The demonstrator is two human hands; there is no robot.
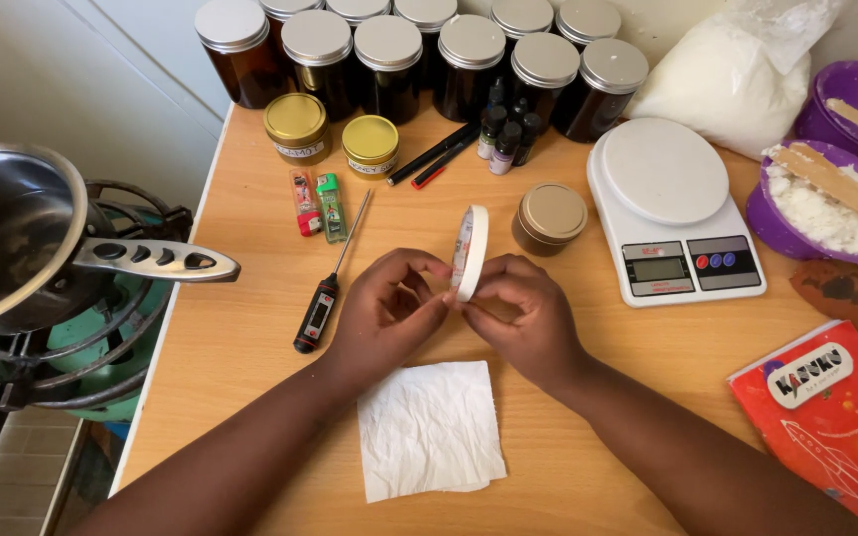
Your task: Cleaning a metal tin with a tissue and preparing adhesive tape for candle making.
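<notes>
Both hands meet at the centre of the wooden table (250,328), holding a white roll of tape (470,252) upright on its edge, just far of a crumpled white paper towel (429,429). The left hand (384,310) is curled, its fingertips pressed together against the near rim of the roll; the right hand (520,316) pinches the same rim from the right side, thumb and forefinger closed on it. The roll appears light and rigid, a flat ring with a narrow smooth edge, so it is best gripped across its two flat faces or through the core; the outer band is probably tacky where a free end lifts, and a pinch on the thin edge alone may let it twist. Just right of the roll stands a small bronze tin (549,217), and farther right a white digital scale (669,206). To the left lie a probe thermometer (328,283) and two lighters (318,202). Amber jars (387,62) with silver lids line the far edge; a steel pot (12,233) sits on a burner off the left side.
</notes>
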